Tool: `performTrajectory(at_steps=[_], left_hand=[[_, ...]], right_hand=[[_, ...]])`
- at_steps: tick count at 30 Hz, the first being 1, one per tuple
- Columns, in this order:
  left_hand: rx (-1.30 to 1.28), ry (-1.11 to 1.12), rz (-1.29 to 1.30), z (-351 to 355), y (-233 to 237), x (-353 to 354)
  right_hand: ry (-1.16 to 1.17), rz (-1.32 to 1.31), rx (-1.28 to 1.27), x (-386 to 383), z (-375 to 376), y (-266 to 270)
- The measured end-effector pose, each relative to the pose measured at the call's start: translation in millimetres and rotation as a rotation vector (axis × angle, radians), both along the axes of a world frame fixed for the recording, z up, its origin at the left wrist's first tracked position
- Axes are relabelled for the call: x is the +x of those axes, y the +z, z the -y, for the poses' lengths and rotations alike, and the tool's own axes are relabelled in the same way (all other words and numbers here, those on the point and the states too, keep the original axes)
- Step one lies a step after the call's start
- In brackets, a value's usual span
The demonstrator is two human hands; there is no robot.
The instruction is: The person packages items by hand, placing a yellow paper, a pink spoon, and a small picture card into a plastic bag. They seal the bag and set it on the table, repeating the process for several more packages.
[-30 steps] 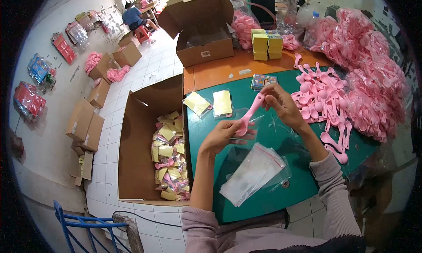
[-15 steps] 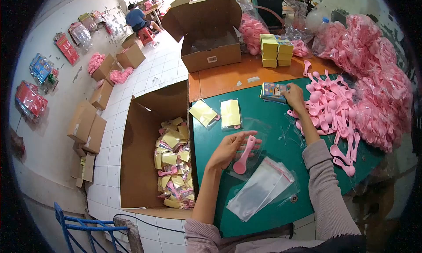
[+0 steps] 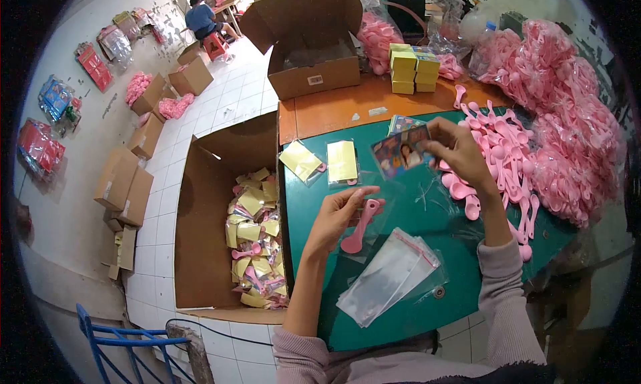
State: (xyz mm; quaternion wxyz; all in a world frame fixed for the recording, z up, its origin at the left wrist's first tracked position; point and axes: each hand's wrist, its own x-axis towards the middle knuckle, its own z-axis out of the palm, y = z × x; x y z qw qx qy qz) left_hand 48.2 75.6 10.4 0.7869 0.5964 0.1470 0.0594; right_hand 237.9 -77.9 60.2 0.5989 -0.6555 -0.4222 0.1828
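My left hand (image 3: 339,218) is closed on a clear plastic bag with a pink spoon (image 3: 360,227) inside it. Between the thumb and fingers of my right hand (image 3: 461,150) is a printed card (image 3: 400,150), held above the green table and up and to the right of the bag. Behind it lies a stack of similar cards (image 3: 404,123). Nearer to me is a pile of flat clear bags (image 3: 390,277) with a red strip. Two packed bags with yellow cards (image 3: 342,162) rest left of the cards. To the right spreads a heap of loose pink spoons (image 3: 497,150).
On the left, a large cardboard box (image 3: 224,150) holds many packed bags. An open brown box (image 3: 317,83) and yellow card stacks (image 3: 414,69) stand at the back. Big bags of pink spoons (image 3: 561,123) crowd the right. A person (image 3: 202,18) sits far off.
My right hand has lifted a card from the stack and brought it toward my left hand. The bag with the spoon stays in my left hand. The whole view has shifted slightly.
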Motion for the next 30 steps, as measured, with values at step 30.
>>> performTrajectory(at_steps=[30], left_hand=[[0.186, -0.103, 0.197, -10.5, -13.2, -10.0]], right_hand=[[0.219, 0.07, -0.258, -15.2, 3.6, -5.4]])
